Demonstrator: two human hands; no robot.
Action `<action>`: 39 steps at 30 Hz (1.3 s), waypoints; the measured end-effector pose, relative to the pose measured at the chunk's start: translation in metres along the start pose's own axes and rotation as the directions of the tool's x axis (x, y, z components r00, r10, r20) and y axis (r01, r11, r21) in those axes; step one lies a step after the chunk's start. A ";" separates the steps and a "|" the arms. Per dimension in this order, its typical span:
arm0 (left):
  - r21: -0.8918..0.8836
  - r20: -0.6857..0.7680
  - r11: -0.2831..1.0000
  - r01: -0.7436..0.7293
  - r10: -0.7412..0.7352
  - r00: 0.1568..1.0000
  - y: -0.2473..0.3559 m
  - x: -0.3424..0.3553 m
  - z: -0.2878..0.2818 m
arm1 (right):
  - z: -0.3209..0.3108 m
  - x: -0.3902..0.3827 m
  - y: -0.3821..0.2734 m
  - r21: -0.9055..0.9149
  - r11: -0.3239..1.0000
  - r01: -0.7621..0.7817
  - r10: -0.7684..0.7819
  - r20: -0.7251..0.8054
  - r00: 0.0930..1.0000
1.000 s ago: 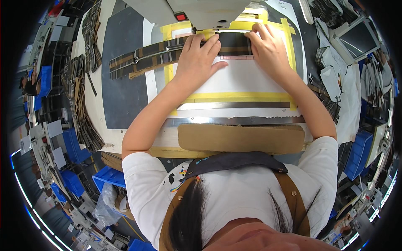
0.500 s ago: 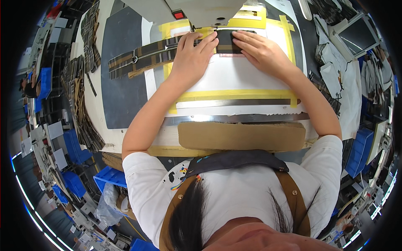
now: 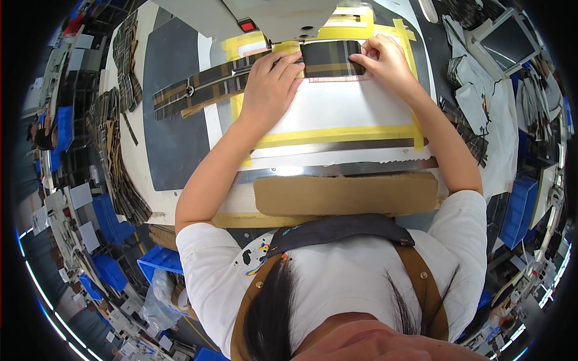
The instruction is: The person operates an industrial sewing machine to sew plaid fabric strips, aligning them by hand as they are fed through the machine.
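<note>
The left hand (image 3: 270,79) lay flat, pressing the plaid strap (image 3: 208,86) on the bench (image 3: 180,150), while the right hand (image 3: 385,60) pinched the dark plaid piece (image 3: 330,58) under the sewing machine (image 3: 271,18) (positioning, I judged); careful alignment was needed next.

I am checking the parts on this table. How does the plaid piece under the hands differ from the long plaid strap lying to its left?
The plaid piece is a short, wide rectangle; the plaid strap is long and narrow. The left hand and right hand press the piece flat and level, while the strap lies slanted with a metal ring. Both share the dark plaid with tan stripes.
</note>
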State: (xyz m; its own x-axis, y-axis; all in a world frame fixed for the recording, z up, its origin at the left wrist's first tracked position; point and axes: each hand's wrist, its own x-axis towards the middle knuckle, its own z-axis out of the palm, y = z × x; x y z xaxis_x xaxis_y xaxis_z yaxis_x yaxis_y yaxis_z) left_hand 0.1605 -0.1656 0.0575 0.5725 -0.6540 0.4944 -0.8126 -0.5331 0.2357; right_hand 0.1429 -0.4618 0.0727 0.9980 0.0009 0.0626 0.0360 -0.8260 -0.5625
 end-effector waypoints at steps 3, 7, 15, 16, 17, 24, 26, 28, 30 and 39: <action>0.030 -0.013 0.999 -0.021 0.021 1.000 -0.001 -0.001 0.001 | 0.000 0.002 0.003 -0.022 0.999 0.030 -0.030 0.000 1.000; 0.077 -0.016 0.996 -0.052 0.054 0.998 -0.002 -0.001 0.001 | 0.000 0.007 0.004 0.012 0.999 0.043 -0.044 0.015 0.999; 0.082 0.010 0.995 -0.050 0.049 0.999 -0.003 -0.003 0.002 | -0.003 0.012 -0.001 0.073 0.997 -0.023 0.017 0.087 0.996; 0.084 0.009 0.995 -0.051 0.050 0.999 -0.002 -0.003 0.001 | -0.004 0.013 -0.002 0.070 0.997 -0.046 0.038 0.114 0.993; 0.082 0.015 0.996 -0.041 0.040 0.999 0.000 -0.002 -0.001 | -0.005 0.013 -0.003 0.070 0.997 -0.045 0.037 0.112 0.993; 0.128 0.095 0.989 -0.068 0.056 0.994 -0.004 -0.001 0.000 | -0.012 0.014 -0.010 0.057 0.994 -0.090 0.079 0.167 0.983; 0.149 0.111 0.986 -0.075 0.059 0.992 -0.003 0.000 -0.002 | -0.013 0.012 -0.007 0.070 0.992 -0.101 0.089 0.168 0.982; 0.173 0.126 0.982 -0.081 0.060 0.990 -0.001 0.000 -0.002 | -0.011 0.012 -0.004 0.105 0.986 -0.127 0.108 0.173 0.979; 0.200 0.136 0.976 -0.088 0.061 0.989 0.001 -0.001 -0.002 | -0.017 0.008 -0.005 0.071 0.989 -0.131 0.119 0.150 0.982; 0.193 0.136 0.977 -0.089 0.063 0.989 0.000 -0.001 -0.002 | -0.007 -0.023 -0.013 0.041 0.879 0.475 -0.474 -0.022 0.880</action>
State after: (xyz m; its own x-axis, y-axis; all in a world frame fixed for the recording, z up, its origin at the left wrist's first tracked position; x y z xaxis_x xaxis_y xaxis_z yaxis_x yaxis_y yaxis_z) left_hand 0.1593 -0.1637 0.0589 0.5297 -0.7533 0.3897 -0.8237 -0.5664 0.0247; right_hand 0.1189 -0.4550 0.0838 0.8603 0.3801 0.3397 0.5074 -0.7029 -0.4985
